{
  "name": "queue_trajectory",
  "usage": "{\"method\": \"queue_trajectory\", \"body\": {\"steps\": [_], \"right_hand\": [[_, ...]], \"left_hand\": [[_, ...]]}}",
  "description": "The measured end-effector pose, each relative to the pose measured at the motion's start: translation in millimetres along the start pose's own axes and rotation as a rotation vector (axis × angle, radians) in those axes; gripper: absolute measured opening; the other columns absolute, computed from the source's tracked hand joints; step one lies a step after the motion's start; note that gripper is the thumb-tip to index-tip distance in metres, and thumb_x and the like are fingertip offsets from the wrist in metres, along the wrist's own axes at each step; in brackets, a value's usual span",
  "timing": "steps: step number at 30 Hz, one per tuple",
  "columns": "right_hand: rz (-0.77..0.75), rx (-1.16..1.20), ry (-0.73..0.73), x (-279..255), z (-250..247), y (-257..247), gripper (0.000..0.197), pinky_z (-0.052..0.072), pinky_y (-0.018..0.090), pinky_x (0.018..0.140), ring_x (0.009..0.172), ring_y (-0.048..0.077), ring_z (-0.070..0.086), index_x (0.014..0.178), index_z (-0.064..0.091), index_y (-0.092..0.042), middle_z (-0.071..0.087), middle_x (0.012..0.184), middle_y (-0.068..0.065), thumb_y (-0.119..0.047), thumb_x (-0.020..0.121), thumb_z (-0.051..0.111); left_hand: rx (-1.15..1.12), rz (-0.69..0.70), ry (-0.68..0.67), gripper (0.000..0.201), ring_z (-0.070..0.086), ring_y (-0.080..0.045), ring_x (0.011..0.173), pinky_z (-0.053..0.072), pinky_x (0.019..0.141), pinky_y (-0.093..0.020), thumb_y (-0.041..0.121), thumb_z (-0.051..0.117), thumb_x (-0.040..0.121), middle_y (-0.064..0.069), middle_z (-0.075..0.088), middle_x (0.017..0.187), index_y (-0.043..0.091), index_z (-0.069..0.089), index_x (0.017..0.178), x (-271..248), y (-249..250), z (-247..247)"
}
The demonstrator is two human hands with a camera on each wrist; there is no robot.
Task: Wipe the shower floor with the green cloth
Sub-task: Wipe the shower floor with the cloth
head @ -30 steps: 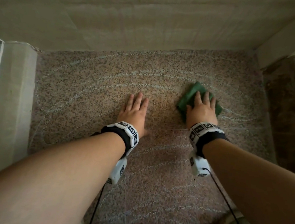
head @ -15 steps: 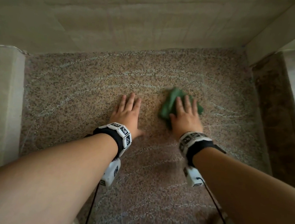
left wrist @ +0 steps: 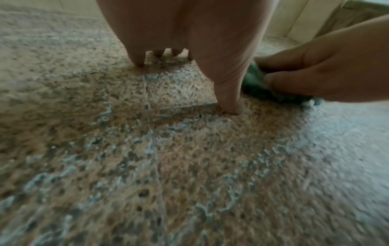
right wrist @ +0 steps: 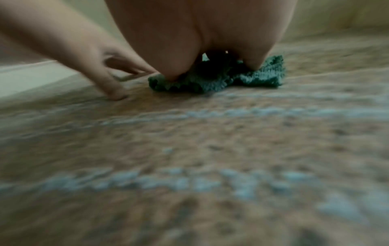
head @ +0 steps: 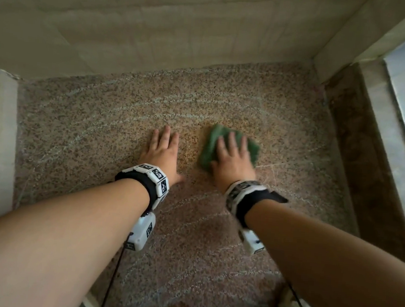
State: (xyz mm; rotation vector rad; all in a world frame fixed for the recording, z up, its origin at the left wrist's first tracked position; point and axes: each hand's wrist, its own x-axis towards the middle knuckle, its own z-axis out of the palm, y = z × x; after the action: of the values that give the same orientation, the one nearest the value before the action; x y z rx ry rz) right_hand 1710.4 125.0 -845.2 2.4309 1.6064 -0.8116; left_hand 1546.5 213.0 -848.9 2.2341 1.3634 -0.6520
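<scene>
Green cloth [head: 231, 146] lies bunched on the shower floor [head: 100, 132], right hand [head: 232, 161] pressing it flat-fingered. Left hand [head: 162, 152] rests spread just beside, holding nothing.

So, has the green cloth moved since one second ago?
Yes. The green cloth slid left, away from the dark kerb and toward the left hand.

Dim, warm light with pale daylight at the right edge; wrist views smear into motion blur (the right worst), edges bowed.
</scene>
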Motion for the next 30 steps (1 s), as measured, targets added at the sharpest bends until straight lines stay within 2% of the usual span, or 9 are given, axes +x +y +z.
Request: {"method": "queue_trajectory", "body": {"steps": [3, 7, 11, 15, 19, 22, 26, 28, 30], "right_hand": [[-0.114, 0.017, -0.086, -6.8, 16.7, -26.6, 0.066, -0.001, 0.045, 0.122, 0.148, 0.029, -0.021, 0.157, -0.002, -0.029, -0.016, 0.164, 0.0, -0.04, 0.104, 0.036], [-0.072, 0.021, -0.074, 0.1, 11.0, 5.7, 0.067, 0.004, 0.043, 0.123, 0.149, 0.024, -0.019, 0.157, -0.004, -0.03, -0.016, 0.164, -0.003, -0.041, 0.104, 0.034], [0.181, 0.132, 0.008, 11.5, -10.2, 75.4, 0.067, 0.0, 0.046, 0.122, 0.149, 0.028, -0.02, 0.157, -0.007, -0.027, -0.018, 0.163, 0.0, -0.04, 0.104, 0.031], [0.537, 0.237, 0.067, 10.0, -26.5, 158.5, 0.066, 0.002, 0.046, 0.122, 0.15, 0.033, -0.007, 0.158, -0.003, -0.024, -0.011, 0.165, 0.003, -0.039, 0.104, 0.031], [0.636, 0.222, 0.126, 12.3, -25.5, 173.7, 0.066, 0.002, 0.045, 0.12, 0.15, 0.036, -0.003, 0.158, -0.001, -0.019, -0.007, 0.165, 0.008, -0.037, 0.103, 0.032], [0.558, 0.238, 0.091, 16.3, -27.6, 147.0, 0.066, -0.001, 0.05, 0.121, 0.148, 0.04, -0.011, 0.158, -0.004, -0.017, -0.011, 0.164, 0.011, -0.036, 0.104, 0.031], [0.126, 0.123, -0.004, 10.0, -24.6, 69.8, 0.066, -0.017, 0.049, 0.111, 0.143, 0.035, -0.028, 0.156, -0.009, -0.024, -0.023, 0.16, 0.006, -0.031, 0.105, 0.033], [-0.05, 0.088, -0.072, 5.5, -14.6, 32.9, 0.068, -0.016, 0.048, 0.109, 0.144, 0.031, -0.029, 0.156, -0.008, -0.028, -0.023, 0.161, 0.002, -0.03, 0.105, 0.037], [-0.121, 0.046, -0.127, 2.9, -3.7, 18.5, 0.068, -0.01, 0.048, 0.119, 0.147, 0.03, -0.025, 0.157, -0.005, -0.028, -0.021, 0.162, 0.001, -0.034, 0.105, 0.037]], "left_hand": [[-0.002, -0.011, 0.013, 0.121, -0.015, -0.029, 0.151, 0.008, 0.122, -0.049, 0.051, 0.077, 0.078, 0.0, -0.02, 0.164, 0.021, -0.008, 0.158, 0.9, 1.3, 0.5], [-0.002, -0.029, 0.001, 0.125, -0.017, -0.029, 0.151, 0.009, 0.123, -0.05, 0.054, 0.078, 0.076, 0.0, -0.023, 0.163, 0.021, -0.01, 0.157, 2.5, 2.5, 2.5], [-0.039, -0.065, -0.019, 0.125, -0.019, -0.031, 0.15, 0.006, 0.123, -0.051, 0.066, 0.071, 0.075, -0.002, -0.024, 0.163, 0.019, -0.011, 0.157, 4.4, 9.4, 2.5], [-0.065, -0.135, 0.016, 0.121, -0.018, -0.035, 0.149, 0.002, 0.122, -0.05, 0.069, 0.066, 0.079, -0.006, -0.022, 0.163, 0.015, -0.008, 0.158, 4.5, 32.4, 4.8], [-0.072, -0.157, 0.025, 0.123, -0.017, -0.035, 0.149, 0.007, 0.122, -0.053, 0.067, 0.069, 0.077, -0.004, -0.022, 0.163, 0.016, -0.008, 0.158, 8.0, 39.7, 9.2], [-0.062, -0.146, 0.058, 0.126, -0.016, -0.036, 0.15, 0.005, 0.122, -0.052, 0.068, 0.069, 0.075, -0.005, -0.022, 0.163, 0.014, -0.008, 0.158, 9.3, 37.2, 13.4], [-0.063, -0.148, 0.051, 0.126, -0.016, -0.037, 0.149, 0.003, 0.122, -0.053, 0.068, 0.07, 0.075, -0.006, -0.022, 0.163, 0.014, -0.009, 0.157, 10.0, 37.1, 13.8], [-0.065, -0.145, 0.065, 0.126, -0.014, -0.038, 0.149, 0.003, 0.122, -0.053, 0.066, 0.071, 0.075, -0.006, -0.02, 0.164, 0.013, -0.007, 0.157, 10.6, 38.1, 13.0], [-0.069, -0.144, 0.077, 0.125, -0.013, -0.038, 0.15, 0.004, 0.122, -0.054, 0.064, 0.073, 0.075, -0.007, -0.018, 0.164, 0.012, -0.006, 0.158, 10.2, 38.1, 13.0]]}}
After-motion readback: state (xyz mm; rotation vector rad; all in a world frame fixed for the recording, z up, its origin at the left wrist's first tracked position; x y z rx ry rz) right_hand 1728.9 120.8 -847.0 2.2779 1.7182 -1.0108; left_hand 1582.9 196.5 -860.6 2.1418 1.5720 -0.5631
